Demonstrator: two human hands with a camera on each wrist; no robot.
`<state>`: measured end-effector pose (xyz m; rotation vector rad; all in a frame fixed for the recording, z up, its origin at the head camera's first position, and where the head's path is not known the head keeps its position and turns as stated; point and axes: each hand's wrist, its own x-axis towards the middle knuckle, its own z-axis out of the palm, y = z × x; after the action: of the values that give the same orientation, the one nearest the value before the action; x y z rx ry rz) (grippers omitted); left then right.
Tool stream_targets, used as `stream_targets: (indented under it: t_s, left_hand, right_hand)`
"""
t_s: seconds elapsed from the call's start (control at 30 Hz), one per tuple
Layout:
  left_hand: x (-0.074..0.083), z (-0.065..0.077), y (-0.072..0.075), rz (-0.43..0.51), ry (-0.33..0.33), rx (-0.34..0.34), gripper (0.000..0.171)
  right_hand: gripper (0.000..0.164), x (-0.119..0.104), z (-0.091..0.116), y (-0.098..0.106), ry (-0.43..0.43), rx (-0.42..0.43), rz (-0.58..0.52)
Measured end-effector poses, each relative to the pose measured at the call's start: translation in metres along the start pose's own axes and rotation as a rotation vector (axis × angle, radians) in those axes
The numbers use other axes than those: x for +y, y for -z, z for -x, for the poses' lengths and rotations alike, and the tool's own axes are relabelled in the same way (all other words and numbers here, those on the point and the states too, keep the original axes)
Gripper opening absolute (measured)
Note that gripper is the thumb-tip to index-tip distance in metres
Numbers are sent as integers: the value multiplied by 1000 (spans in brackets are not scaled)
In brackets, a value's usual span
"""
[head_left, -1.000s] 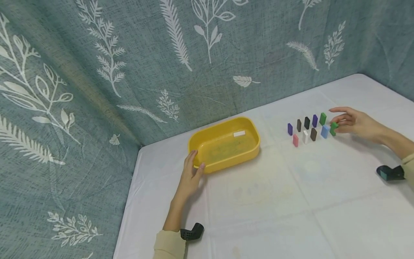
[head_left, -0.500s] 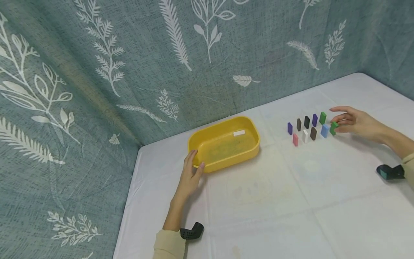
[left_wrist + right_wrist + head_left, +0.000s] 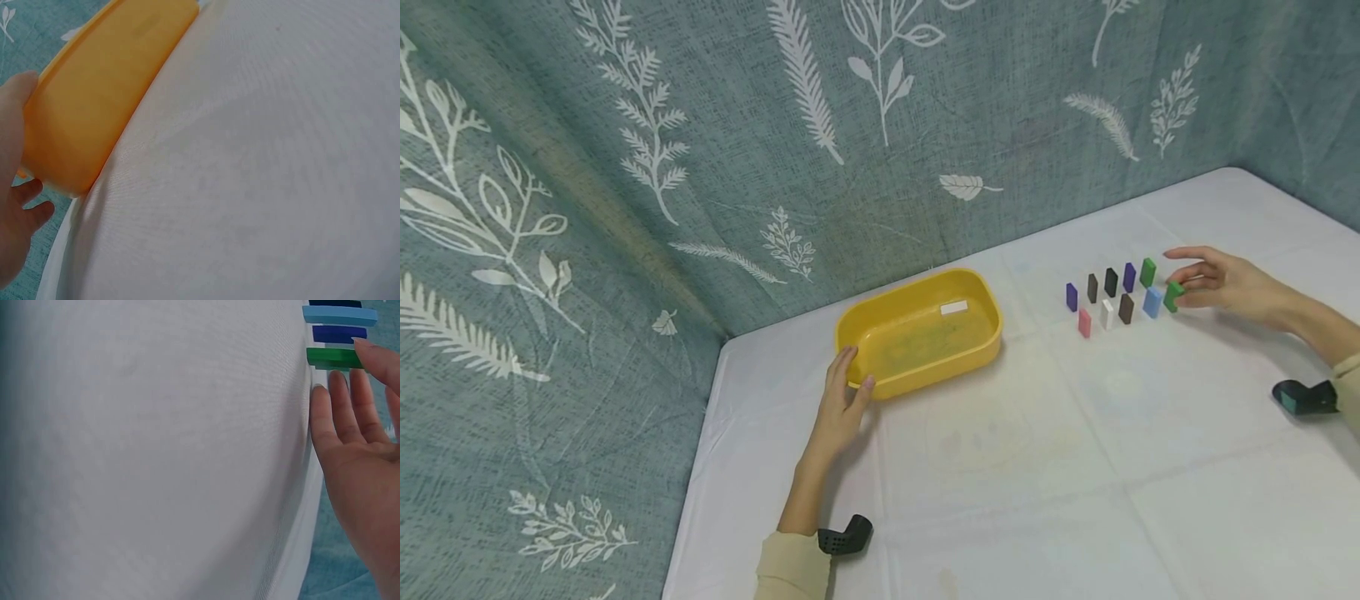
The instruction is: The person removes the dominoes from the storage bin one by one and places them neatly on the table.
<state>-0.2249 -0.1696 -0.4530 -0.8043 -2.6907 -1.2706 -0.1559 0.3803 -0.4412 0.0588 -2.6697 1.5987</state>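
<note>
A yellow plastic tray (image 3: 917, 382) stands on the white-covered table. My left hand (image 3: 838, 412) holds its near left corner, thumb at the front side and fingers over the left end. In the left wrist view the thumb lies against the yellow wall. On the right stand two rows of small upright coloured blocks, like dominoes. My right hand (image 3: 1236, 287) pinches the green block (image 3: 1173, 297) at the right end of the front row, index finger stretched above it. Beside it stand a light blue block (image 3: 1152, 302) and another green block (image 3: 1147, 272).
More upright blocks continue leftward: a brown block (image 3: 1126, 308), a white block (image 3: 1107, 315), a pink block (image 3: 1085, 322), and a back row with a black block (image 3: 1111, 282). Inside the tray lies a white rectangular piece (image 3: 954, 307). A patterned curtain (image 3: 880, 183) hangs behind the table.
</note>
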Motion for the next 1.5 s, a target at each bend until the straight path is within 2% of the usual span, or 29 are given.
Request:
stream_targets:
  t_s: [0.27, 0.37, 0.47, 0.57, 0.7, 0.8, 0.9, 0.97, 1.07, 1.23, 1.3, 1.5]
  left_hand:
    - [0, 3, 0, 3, -2, -4, 58]
    - [1, 3, 1, -1, -1, 0, 58]
    - [1, 3, 2, -3, 0, 4, 59]
    - [1, 3, 3, -7, 2, 4, 59]
    - [0, 2, 4, -15, 1, 0, 59]
    - [0, 0, 5, -14, -2, 0, 58]
    - [1, -1, 5, -9, -5, 0, 58]
    - [1, -1, 5, -8, -4, -1, 57]
    - [0, -2, 5, -15, -6, -4, 57]
    - [0, -2, 5, -14, -8, -7, 57]
    - [0, -2, 5, -9, -9, -7, 57]
    - [-2, -1, 2, 5, 0, -18, 57]
  right_hand:
    - [69, -1, 1, 5, -55, -18, 72]
    - [67, -2, 4, 10, -84, -4, 107]
    - [65, 0, 10, 16, -109, 26, 87]
    - [52, 3, 19, 20, -103, 69, -40]
    - [37, 4, 33, 23, -41, 87, -375]
    - [29, 2, 41, 24, -19, 76, -560]
    - [27, -2, 47, 22, -20, 78, -614]
    - [28, -4, 51, 21, -9, 65, -707]
    - [30, -8, 55, 16, 0, 6, -806]
    - [39, -21, 58, 5, 39, -209, -926]
    - [43, -28, 57, -1, 53, -320, -1020]
    - [53, -55, 48, -27, 39, -551, -1307]
